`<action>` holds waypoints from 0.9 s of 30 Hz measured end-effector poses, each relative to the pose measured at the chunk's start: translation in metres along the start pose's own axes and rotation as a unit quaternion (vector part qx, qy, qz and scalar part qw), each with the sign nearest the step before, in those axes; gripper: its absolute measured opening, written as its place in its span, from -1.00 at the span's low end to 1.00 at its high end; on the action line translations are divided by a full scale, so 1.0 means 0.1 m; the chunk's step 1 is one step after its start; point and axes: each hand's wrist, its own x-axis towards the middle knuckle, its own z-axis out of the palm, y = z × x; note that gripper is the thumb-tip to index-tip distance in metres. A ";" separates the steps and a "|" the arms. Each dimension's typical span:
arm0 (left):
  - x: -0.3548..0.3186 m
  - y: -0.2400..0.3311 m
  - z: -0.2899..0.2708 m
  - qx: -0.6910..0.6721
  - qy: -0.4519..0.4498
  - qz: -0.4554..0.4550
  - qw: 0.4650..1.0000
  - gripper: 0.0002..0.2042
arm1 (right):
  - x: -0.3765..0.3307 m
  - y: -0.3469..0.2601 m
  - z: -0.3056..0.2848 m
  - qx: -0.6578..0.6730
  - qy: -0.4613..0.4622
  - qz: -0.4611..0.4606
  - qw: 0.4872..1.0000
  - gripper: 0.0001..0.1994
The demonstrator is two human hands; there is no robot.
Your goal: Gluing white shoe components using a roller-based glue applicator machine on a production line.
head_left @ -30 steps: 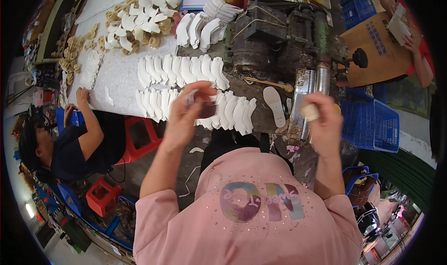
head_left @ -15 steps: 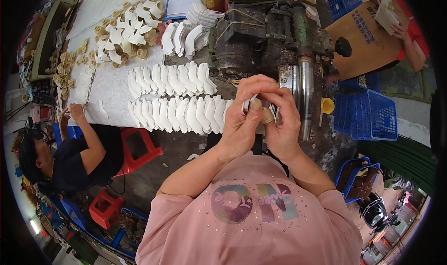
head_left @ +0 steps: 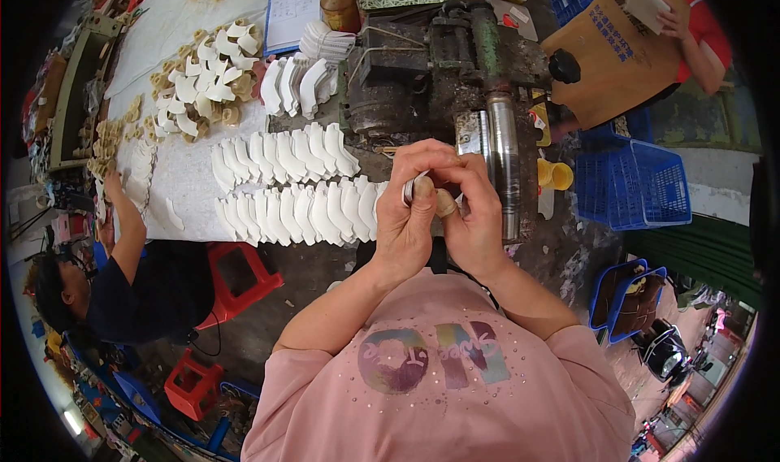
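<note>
My left hand [head_left: 409, 218] and my right hand [head_left: 473, 210] meet in front of my chest. Both are closed, fingertips touching at the top and thumbs side by side. Between them is a small bent white piece [head_left: 410, 190]; its pale edge shows beside the left thumb, and my fingers hide the rest. Just left of my hands, curved white strips stand packed in a near row [head_left: 305, 214], with a second row [head_left: 284, 155] behind it. A dark, greasy machine [head_left: 431, 72] with a shiny metal roller [head_left: 504, 161] stands right beyond my hands.
Farther left lie a heap of white and tan pieces [head_left: 203, 84] and a clipboard [head_left: 293, 19]. A brown jar [head_left: 338, 8] stands behind. Blue crates [head_left: 634, 186] are at the right. A co-worker [head_left: 122, 291] sits left near red stools [head_left: 240, 279]; another person's hand [head_left: 674, 19] shows upper right.
The whole view has shifted slightly, so the table and machine sit farther left. My hands keep the same closed hold. The co-worker at left has reached farther forward across the table.
</note>
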 end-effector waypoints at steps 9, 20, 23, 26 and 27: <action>0.03 0.01 0.15 0.048 0.045 0.012 0.998 -0.67 | 0.00 0.03 -0.05 -0.247 0.042 -0.184 0.951 -0.70; 0.09 -0.06 -0.20 -0.003 0.079 -0.244 0.966 -0.77 | 0.20 -0.03 -0.95 -0.053 0.059 0.063 0.995 -0.94; -0.01 -0.25 -0.27 0.120 0.035 -0.261 0.957 -0.82 | 0.37 0.29 -1.45 -0.235 -0.034 0.092 0.967 -0.96; 0.02 -0.33 -0.05 0.258 -0.039 -0.216 0.941 -0.84 | 0.28 0.53 -1.44 -0.316 -0.132 0.102 0.934 -0.97; 0.02 -0.35 0.04 0.306 -0.074 -0.184 0.931 -0.84 | 0.26 0.57 -1.38 -0.324 -0.163 0.093 0.927 -0.96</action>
